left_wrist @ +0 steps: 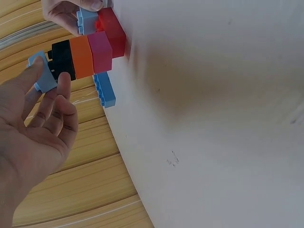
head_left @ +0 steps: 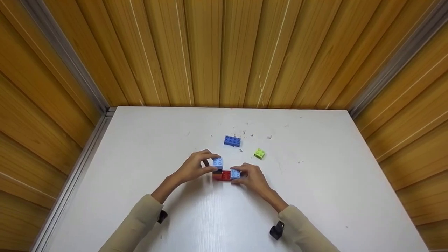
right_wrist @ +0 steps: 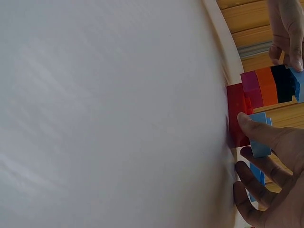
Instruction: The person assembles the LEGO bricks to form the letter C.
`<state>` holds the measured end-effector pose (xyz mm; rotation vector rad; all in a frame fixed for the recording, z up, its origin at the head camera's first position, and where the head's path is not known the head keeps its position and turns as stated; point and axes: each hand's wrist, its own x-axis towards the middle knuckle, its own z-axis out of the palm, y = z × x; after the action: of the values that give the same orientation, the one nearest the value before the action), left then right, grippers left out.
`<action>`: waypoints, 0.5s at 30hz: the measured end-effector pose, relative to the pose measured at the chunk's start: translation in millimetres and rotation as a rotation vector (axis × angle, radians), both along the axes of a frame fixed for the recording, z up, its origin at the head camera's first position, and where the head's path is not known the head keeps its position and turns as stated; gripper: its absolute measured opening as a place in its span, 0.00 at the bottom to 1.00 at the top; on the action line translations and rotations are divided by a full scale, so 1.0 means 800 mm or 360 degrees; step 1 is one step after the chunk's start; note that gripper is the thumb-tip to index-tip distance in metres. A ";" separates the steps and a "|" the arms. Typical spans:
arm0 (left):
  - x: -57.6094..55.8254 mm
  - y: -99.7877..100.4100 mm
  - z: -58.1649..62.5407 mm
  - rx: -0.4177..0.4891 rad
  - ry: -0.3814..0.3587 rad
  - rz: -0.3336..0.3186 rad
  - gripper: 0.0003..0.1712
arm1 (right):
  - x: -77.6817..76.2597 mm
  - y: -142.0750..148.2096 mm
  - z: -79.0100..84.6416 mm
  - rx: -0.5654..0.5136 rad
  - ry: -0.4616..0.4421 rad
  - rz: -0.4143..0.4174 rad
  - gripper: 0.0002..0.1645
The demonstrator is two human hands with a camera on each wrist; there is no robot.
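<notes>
A long red brick point(head_left: 226, 175) lies on the white table. On its left end rises a stack of a magenta brick point(left_wrist: 101, 51), an orange brick point(left_wrist: 81, 57) and a black brick point(left_wrist: 61, 59). My left hand point(head_left: 196, 166) pinches a light blue brick point(left_wrist: 43, 75) between thumb and fingers, tilted right at the black brick's studs. The red brick's right end carries another light blue brick point(head_left: 235, 173). My right hand point(head_left: 253, 177) grips that one, its thumb also against the red brick in the right wrist view.
Beyond the hands lies a dark blue brick point(head_left: 232, 141) with several studs. A small lime green brick point(head_left: 259, 153) sits to its right. Dark specks mark the tabletop point(head_left: 308, 150) near them. Wood-patterned walls point(head_left: 220, 52) stand around the table's back and sides.
</notes>
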<state>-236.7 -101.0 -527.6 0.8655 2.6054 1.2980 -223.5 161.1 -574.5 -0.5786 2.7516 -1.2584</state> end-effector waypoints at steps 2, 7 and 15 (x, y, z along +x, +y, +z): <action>0.001 -0.001 0.003 -0.0042 0.0003 0.0006 0.23 | 0.000 0.000 0.000 0.0002 -0.0006 0.0002 0.26; 0.005 -0.001 0.009 -0.0106 0.0037 -0.0025 0.22 | -0.001 0.000 -0.001 0.0001 -0.0011 0.0002 0.26; 0.003 0.001 0.009 -0.0136 0.0067 -0.0015 0.23 | -0.002 0.001 -0.003 -0.0011 -0.0043 -0.0031 0.25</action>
<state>-234.1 -100.4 -520.6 0.8997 2.6631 1.1693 -224.8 161.6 -577.2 -0.5328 2.7389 -1.2710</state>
